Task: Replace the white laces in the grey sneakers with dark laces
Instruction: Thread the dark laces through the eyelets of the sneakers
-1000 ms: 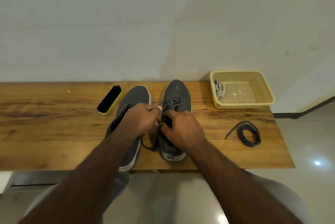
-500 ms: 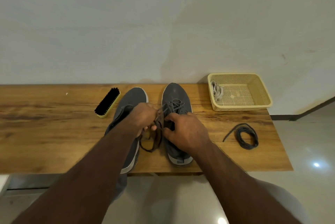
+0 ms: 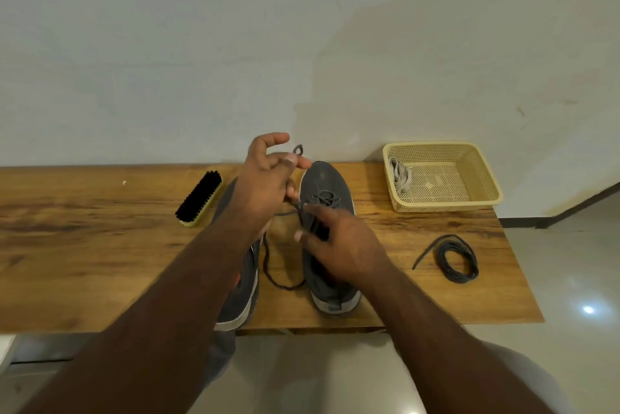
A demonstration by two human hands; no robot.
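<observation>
My left hand (image 3: 268,179) is raised above the toe end of the shoes, thumb and fingertips pinching one end of the dark lace (image 3: 280,274) that is threaded in the right sneaker (image 3: 327,185); the lace tip curls up just past my fingertips, and my forefinger is lifted clear above the pinch. From that grip the lace runs down to the eyelets, and a slack loop of it lies on the wood between the two shoes.

My right hand (image 3: 339,246) lies over the tongue and collar of the right sneaker, fingers curled toward the eyelets. I cannot tell whether they grip the lace there or only rest on the shoe.

The left sneaker (image 3: 241,303) stands just beside the right one, mostly hidden under my left forearm, its heel at the near edge of the wooden table (image 3: 84,246).

Left of the shoes lies a shoe brush (image 3: 200,198) with black bristles. To the right, a second dark lace (image 3: 453,259) lies coiled on the table. Behind it, near the wall, a yellow perforated basket (image 3: 469,179) holds a bundled white lace (image 3: 400,174) in its left end.
</observation>
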